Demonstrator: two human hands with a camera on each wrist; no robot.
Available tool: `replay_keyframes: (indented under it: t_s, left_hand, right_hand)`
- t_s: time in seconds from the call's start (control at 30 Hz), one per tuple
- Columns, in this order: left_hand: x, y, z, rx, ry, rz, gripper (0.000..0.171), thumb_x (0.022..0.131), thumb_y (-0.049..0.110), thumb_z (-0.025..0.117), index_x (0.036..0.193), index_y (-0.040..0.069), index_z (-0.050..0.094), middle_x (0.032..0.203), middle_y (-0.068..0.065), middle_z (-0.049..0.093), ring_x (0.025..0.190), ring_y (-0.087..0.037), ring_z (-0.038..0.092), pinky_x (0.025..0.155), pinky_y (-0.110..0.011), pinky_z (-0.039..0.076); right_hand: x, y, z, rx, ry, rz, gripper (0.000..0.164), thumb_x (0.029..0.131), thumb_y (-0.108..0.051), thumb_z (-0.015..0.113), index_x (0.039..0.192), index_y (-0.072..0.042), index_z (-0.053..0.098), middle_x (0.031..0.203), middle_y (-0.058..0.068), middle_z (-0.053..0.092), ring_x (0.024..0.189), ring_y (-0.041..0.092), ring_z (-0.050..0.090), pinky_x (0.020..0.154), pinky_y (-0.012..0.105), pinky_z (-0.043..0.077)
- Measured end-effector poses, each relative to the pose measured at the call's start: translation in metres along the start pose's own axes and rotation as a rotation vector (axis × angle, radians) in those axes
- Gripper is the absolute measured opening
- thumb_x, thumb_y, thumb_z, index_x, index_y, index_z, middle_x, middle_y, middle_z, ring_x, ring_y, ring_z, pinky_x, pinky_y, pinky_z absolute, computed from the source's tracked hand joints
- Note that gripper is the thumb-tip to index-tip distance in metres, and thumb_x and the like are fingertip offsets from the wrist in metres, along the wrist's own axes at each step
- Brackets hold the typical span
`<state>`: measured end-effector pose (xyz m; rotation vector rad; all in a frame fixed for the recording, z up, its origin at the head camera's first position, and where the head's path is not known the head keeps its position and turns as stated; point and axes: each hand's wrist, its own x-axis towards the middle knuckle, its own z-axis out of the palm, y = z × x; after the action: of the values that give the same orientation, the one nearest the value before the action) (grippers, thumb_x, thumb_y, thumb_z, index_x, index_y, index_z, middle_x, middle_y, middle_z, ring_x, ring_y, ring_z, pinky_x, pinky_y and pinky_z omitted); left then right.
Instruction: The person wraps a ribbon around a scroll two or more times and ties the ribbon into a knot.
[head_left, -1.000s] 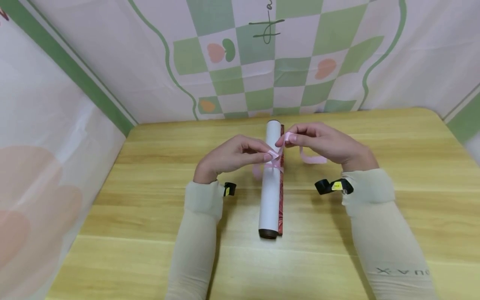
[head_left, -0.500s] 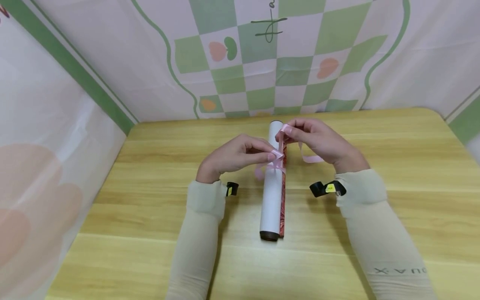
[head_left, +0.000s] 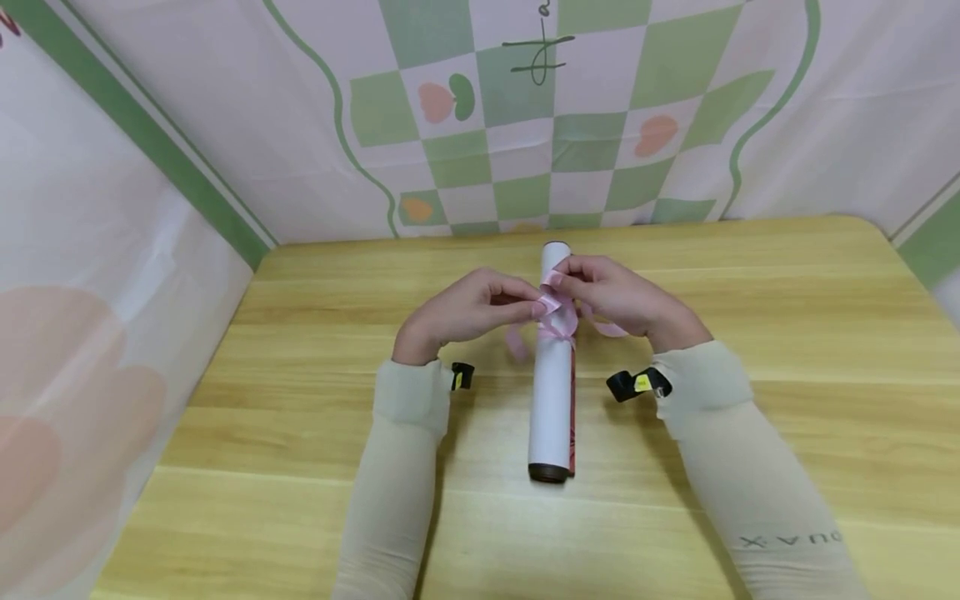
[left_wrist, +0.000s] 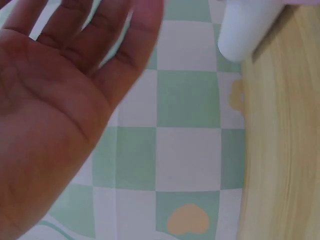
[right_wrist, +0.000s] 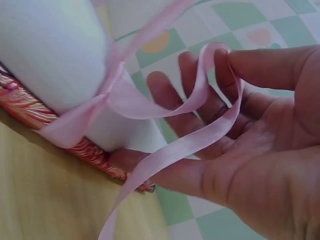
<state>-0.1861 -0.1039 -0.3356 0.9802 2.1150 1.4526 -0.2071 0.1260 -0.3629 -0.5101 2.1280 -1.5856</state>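
Note:
A white roll (head_left: 550, 408) with a dark end lies lengthwise on the table, a red patterned strip (head_left: 573, 417) along its right side. Pink ribbon (head_left: 557, 332) is tied round its middle. My left hand (head_left: 472, 310) pinches one part of the ribbon between thumb and fingertips, just above the knot. Close beside it, my right hand (head_left: 626, 298) pinches another length. The right wrist view shows the ribbon (right_wrist: 190, 142) looped over the right fingers, its tail hanging down. In the left wrist view, the left hand's (left_wrist: 55, 115) fingertips are cut off and its grip is hidden.
The wooden table (head_left: 285, 417) stands against a green and white checked cloth (head_left: 517, 158). Another printed cloth (head_left: 90, 250) hangs at the left. Black straps with yellow labels are at both cuffs.
My right hand has come left and, lately, down toward the left hand, carrying its ribbon over the roll. The roll has shifted slightly right and turned, hiding more red strip. The left hand stays nearly still.

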Motion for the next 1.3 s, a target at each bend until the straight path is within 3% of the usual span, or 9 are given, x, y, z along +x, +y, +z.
replay_keyframes:
  t_s: [0.13, 0.4, 0.57, 0.67, 0.8, 1.0, 1.13, 1.3]
  left_hand:
    - [0.000, 0.002, 0.001, 0.023, -0.003, 0.045, 0.027, 0.092, 0.019, 0.060, 0.106, 0.000, 0.071, 0.098, -0.006, 0.070, 0.090, -0.014, 0.061, 0.084, -0.030, 0.050]
    - [0.002, 0.000, 0.000, 0.033, 0.082, 0.014, 0.025, 0.092, 0.019, 0.060, 0.105, 0.000, 0.071, 0.101, -0.007, 0.070, 0.090, -0.013, 0.062, 0.083, -0.029, 0.050]
    - [0.004, -0.003, 0.001, 0.004, 0.129, 0.033, 0.026, 0.091, 0.021, 0.062, 0.105, 0.002, 0.072, 0.101, -0.006, 0.070, 0.089, -0.013, 0.061, 0.081, -0.030, 0.050]
    - [0.005, -0.005, 0.002, -0.031, 0.155, 0.049, 0.026, 0.090, 0.022, 0.063, 0.104, 0.002, 0.072, 0.101, -0.005, 0.070, 0.090, -0.014, 0.061, 0.083, -0.031, 0.050]
    - [0.008, -0.008, 0.002, -0.099, 0.184, 0.061, 0.027, 0.092, 0.021, 0.061, 0.106, -0.001, 0.071, 0.103, -0.008, 0.070, 0.096, -0.016, 0.062, 0.090, -0.032, 0.048]
    - [0.009, -0.009, 0.005, -0.175, 0.218, 0.071, 0.028, 0.093, 0.016, 0.059, 0.107, -0.006, 0.067, 0.106, -0.012, 0.069, 0.098, -0.019, 0.062, 0.091, -0.035, 0.048]
    - [0.011, -0.011, 0.008, -0.220, 0.241, 0.069, 0.028, 0.091, 0.016, 0.061, 0.107, -0.006, 0.067, 0.102, -0.009, 0.069, 0.093, -0.020, 0.061, 0.088, -0.035, 0.049]
    - [0.017, -0.017, 0.013, -0.277, 0.271, 0.052, 0.029, 0.090, 0.016, 0.063, 0.110, -0.005, 0.067, 0.105, -0.009, 0.069, 0.095, -0.020, 0.061, 0.087, -0.035, 0.050]
  right_hand:
    - [0.003, 0.002, 0.003, -0.006, 0.038, -0.021, 0.035, 0.099, -0.031, 0.047, 0.109, 0.001, 0.055, 0.099, 0.011, 0.055, 0.090, 0.022, 0.053, 0.077, 0.035, 0.048]
    - [-0.001, -0.003, -0.002, -0.018, 0.063, -0.069, 0.045, 0.096, -0.036, 0.051, 0.113, 0.006, 0.057, 0.107, 0.012, 0.061, 0.105, 0.023, 0.061, 0.096, 0.041, 0.043]
    - [-0.006, -0.007, -0.012, -0.010, 0.100, -0.059, 0.049, 0.092, -0.041, 0.055, 0.113, 0.003, 0.058, 0.103, 0.009, 0.064, 0.099, 0.023, 0.061, 0.092, 0.037, 0.045]
    - [-0.009, -0.008, -0.017, 0.081, 0.061, -0.109, 0.039, 0.094, -0.034, 0.056, 0.108, 0.002, 0.059, 0.103, 0.007, 0.065, 0.100, 0.024, 0.061, 0.090, 0.033, 0.047]
    - [-0.010, -0.006, -0.021, 0.270, -0.063, -0.230, 0.025, 0.099, -0.017, 0.048, 0.104, 0.004, 0.061, 0.112, 0.008, 0.066, 0.110, 0.026, 0.059, 0.097, 0.035, 0.045]
    - [-0.010, -0.005, -0.026, 0.499, -0.205, -0.339, 0.032, 0.102, -0.008, 0.036, 0.111, 0.005, 0.064, 0.120, 0.013, 0.065, 0.114, 0.027, 0.057, 0.100, 0.038, 0.041]
    - [-0.010, -0.005, -0.027, 0.591, -0.200, -0.338, 0.035, 0.102, -0.009, 0.034, 0.107, -0.001, 0.067, 0.118, 0.011, 0.066, 0.114, 0.027, 0.057, 0.100, 0.039, 0.041]
    - [-0.009, -0.005, -0.024, 0.645, -0.172, -0.307, 0.030, 0.101, -0.007, 0.037, 0.105, -0.002, 0.066, 0.105, 0.009, 0.068, 0.100, 0.023, 0.060, 0.092, 0.035, 0.045]
